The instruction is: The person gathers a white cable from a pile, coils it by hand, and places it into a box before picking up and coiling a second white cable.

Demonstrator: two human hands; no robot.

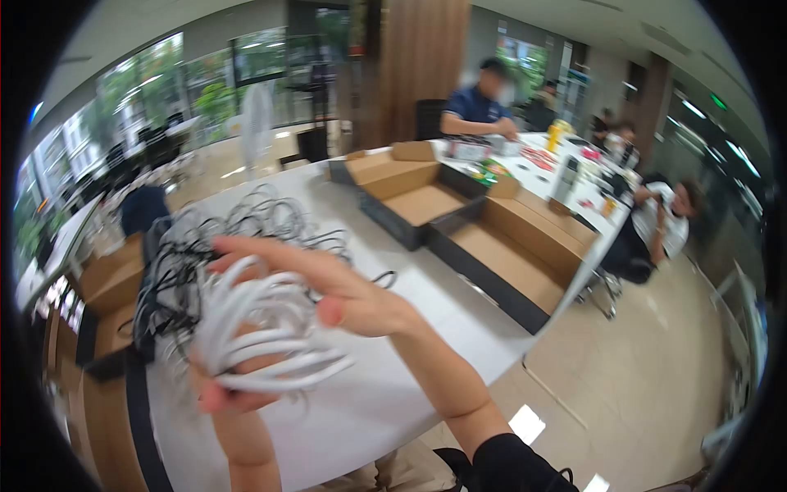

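A coiled bundle of white cable (283, 328) is held up over the table, its loops slightly blurred. My left hand (238, 394) grips it from below, with the fingers partly hidden behind the loops. Above and behind the coil, my right hand (344, 291) reaches across with its fingers stretched out and its thumb apart, right at the top loops. Just beyond both hands lies a heap of tangled black and grey cables (246, 221) on the white table (393, 369).
Two open black cardboard boxes with brown insides, one (422, 205) beside the other (508, 246), sit at the table's far right. More open boxes (106, 287) stand at the left. A person in blue (475, 107) works at the far end; another person (668, 217) sits at the right.
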